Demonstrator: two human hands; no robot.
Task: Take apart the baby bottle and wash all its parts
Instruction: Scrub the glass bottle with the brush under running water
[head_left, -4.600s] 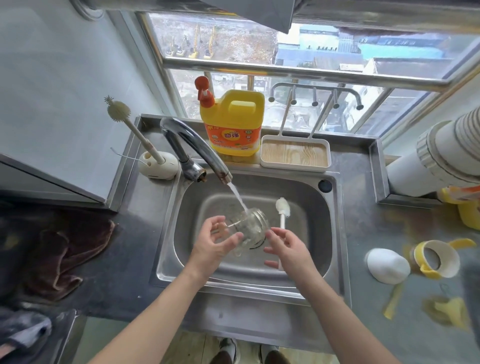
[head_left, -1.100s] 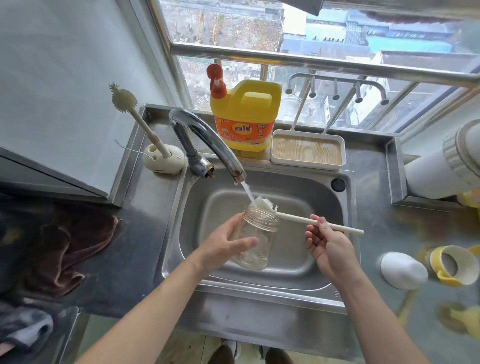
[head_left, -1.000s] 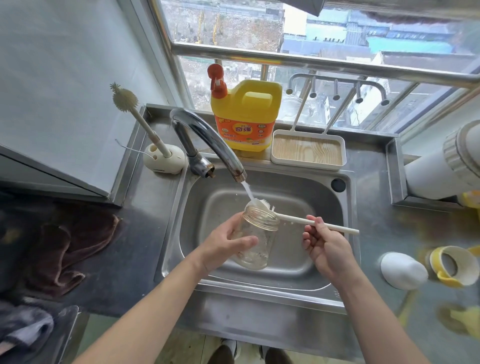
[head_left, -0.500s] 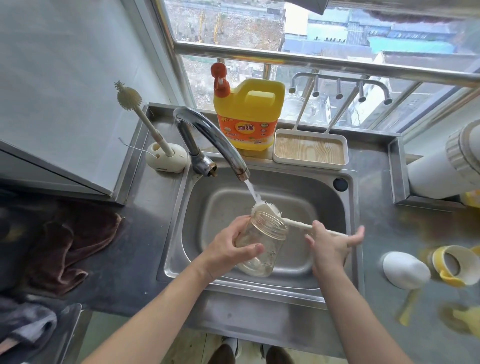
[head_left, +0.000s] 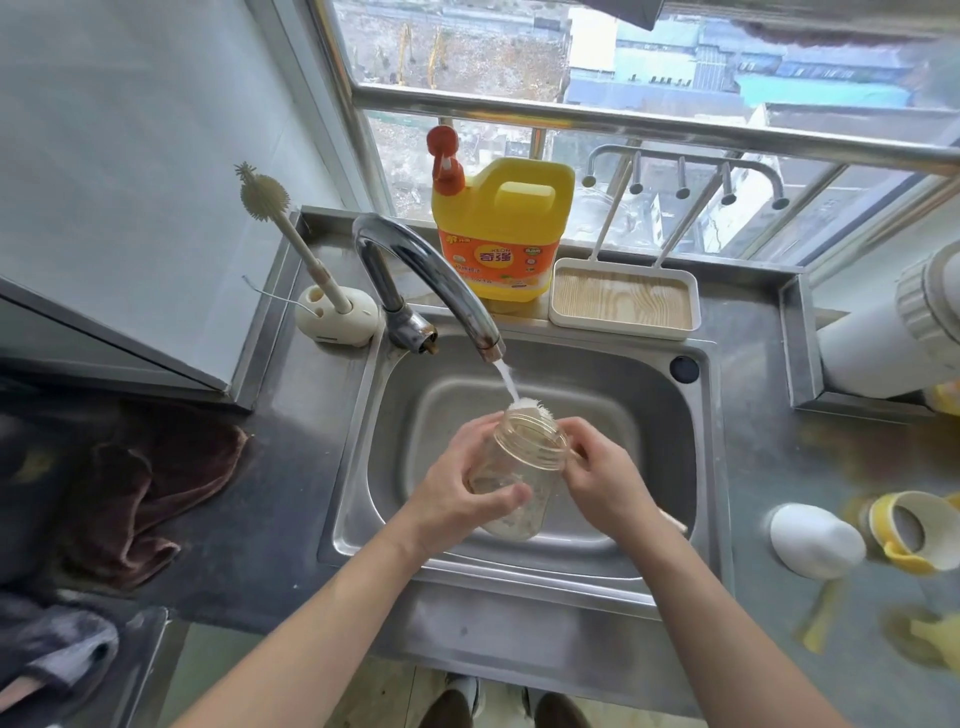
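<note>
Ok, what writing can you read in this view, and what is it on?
"奇强": on the orange label of the yellow detergent jug.
"KEON": small, just above it on the same label, barely legible.
Other small print on that label: too small to read.
Nothing readable elsewhere.

yellow, steel grey and a patch of brown
the detergent jug (head_left: 506, 208) is yellow with an orange label (head_left: 496, 257) and a red-orange pump (head_left: 444, 156); the tray (head_left: 623, 299) has a white rim round a pale wood-grain panel. sink (head_left: 660, 410) and tap (head_left: 431, 270) are silver-grey. the bottle (head_left: 514, 467) is clear with a faint amber tint, the brush (head_left: 530, 404) white-bristled, the cloth (head_left: 140, 483) dark brown, the dome cap (head_left: 813, 540) white, the collar ring (head_left: 883, 525) yellow.
</note>
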